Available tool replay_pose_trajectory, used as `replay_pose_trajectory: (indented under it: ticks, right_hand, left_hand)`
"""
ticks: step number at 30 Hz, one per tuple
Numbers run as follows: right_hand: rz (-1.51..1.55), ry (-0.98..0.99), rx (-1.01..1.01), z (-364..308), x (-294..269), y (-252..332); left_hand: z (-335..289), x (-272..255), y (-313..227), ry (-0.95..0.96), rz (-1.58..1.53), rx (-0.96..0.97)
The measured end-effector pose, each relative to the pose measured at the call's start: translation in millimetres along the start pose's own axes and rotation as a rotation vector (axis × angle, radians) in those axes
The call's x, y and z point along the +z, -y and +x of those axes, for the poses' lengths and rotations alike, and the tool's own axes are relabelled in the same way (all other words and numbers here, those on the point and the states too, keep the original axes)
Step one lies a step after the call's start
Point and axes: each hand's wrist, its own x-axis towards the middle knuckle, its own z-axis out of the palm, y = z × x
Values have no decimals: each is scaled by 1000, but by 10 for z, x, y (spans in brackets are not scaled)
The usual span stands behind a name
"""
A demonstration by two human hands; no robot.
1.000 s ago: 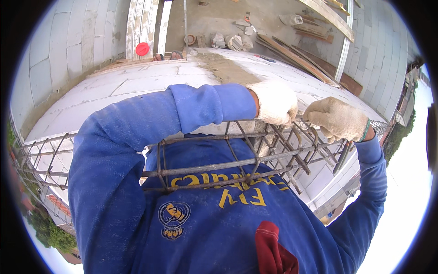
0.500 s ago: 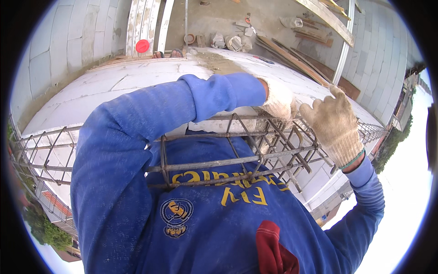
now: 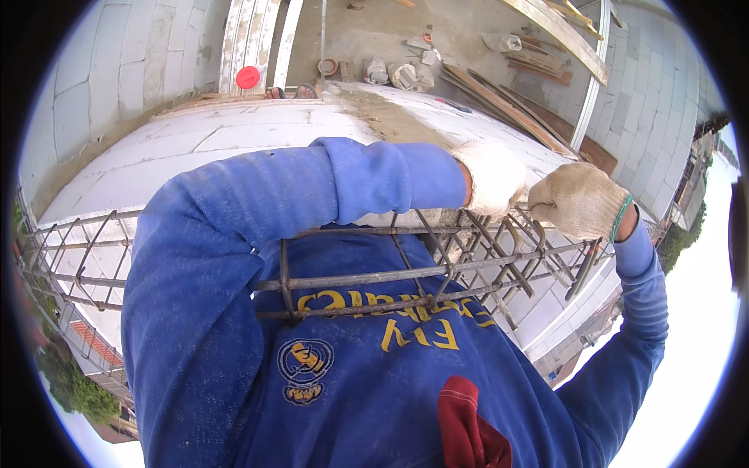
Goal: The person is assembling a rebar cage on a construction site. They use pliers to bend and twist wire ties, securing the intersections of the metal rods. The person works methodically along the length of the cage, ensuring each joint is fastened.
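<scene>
A cage of steel reinforcing bars (image 3: 367, 278) runs across in front of my chest, its bars joined by square stirrups. My left hand (image 3: 493, 178), in a whitish knitted glove, rests at the cage's far side, its fingers curled down by the bar ends. What it grips is hidden. Close beside it, my right hand (image 3: 576, 201), in a dirtier cream glove, is closed in a fist just above the bars. Whatever lies inside that fist does not show. A short dark rod (image 3: 583, 269) slants down below the right hand; I cannot tell whether the hand holds it.
Beyond the cage lies a white block wall (image 3: 257, 132) with a wet mortar strip (image 3: 390, 117). Lower down are wooden planks (image 3: 507, 109), several sacks (image 3: 402, 76), a red round object (image 3: 247, 77) and a person's feet (image 3: 304, 91). A slanted beam (image 3: 558, 35) crosses above.
My right hand has gone from raised, loosely spread fingers to a closed fist, lower and closer to the bars. My left hand has shifted slightly right and down.
</scene>
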Motion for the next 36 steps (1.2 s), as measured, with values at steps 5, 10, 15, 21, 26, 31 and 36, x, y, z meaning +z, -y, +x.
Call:
replay_pose_trajectory:
  ticks: [5,10,15,21,26,31,36]
  right_hand:
    - [-95,31,298,104,-304,435]
    - [-419,-15,245,111,-171,540]
    - [-512,-212,221,88,20,509]
    - [-486,-297,220,126,31,543]
    - [-451,-203,230,135,8,560]
    - [-288,51,229,139,-170,525]
    - [74,154,242,191,-136,241]
  left_hand:
    - [31,65,113,10,-72,-6]
    - [74,55,306,140,-219,42]
    - [94,-38,381,268,-342,-34]
    - [82,27,452,317,-570,-142]
    - [128,167,577,362,-729,-132]
    - [118,104,617,408,-813,-86]
    - [40,-92,734,285,-670,-195]
